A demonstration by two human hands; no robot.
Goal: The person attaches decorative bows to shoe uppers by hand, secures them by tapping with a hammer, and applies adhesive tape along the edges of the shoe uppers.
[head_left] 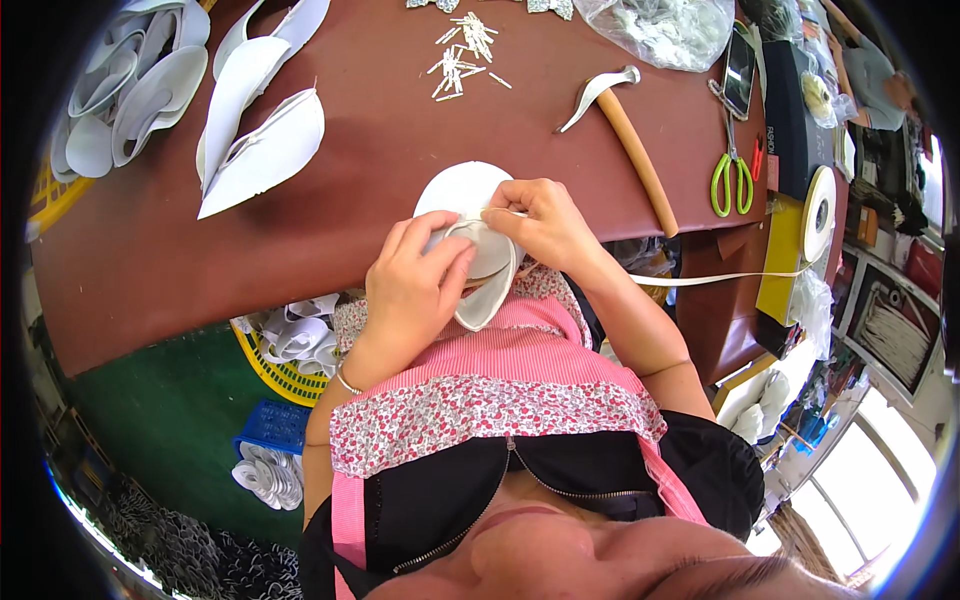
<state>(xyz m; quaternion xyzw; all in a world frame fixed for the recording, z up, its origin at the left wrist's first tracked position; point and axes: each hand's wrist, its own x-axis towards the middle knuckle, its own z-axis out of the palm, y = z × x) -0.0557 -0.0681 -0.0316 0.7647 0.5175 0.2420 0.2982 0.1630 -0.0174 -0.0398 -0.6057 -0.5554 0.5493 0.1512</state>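
Note:
A white shoe upper [462, 184] rests against the table's near edge, its pointed end hanging down toward my apron. My left hand [414, 283] holds it from the left, thumb and fingertips pressed on its inner edge. On the right, my right hand [545, 222] pinches at the same edge with thumb and forefinger. A thin pale strip seems to show by those fingertips, too small to make out. From a roll of white tape [819, 213], a narrow white tape [700, 278] runs left and passes out of sight behind my right forearm.
On the brown table [380, 120] lie a hammer [635, 155], green-handled scissors [731, 183], a phone [739, 72], small white sticks [455, 72] and more white uppers [262, 160]. A clear plastic bag [660, 25] sits at the back. Below left stands a yellow basket [270, 372] of white pieces.

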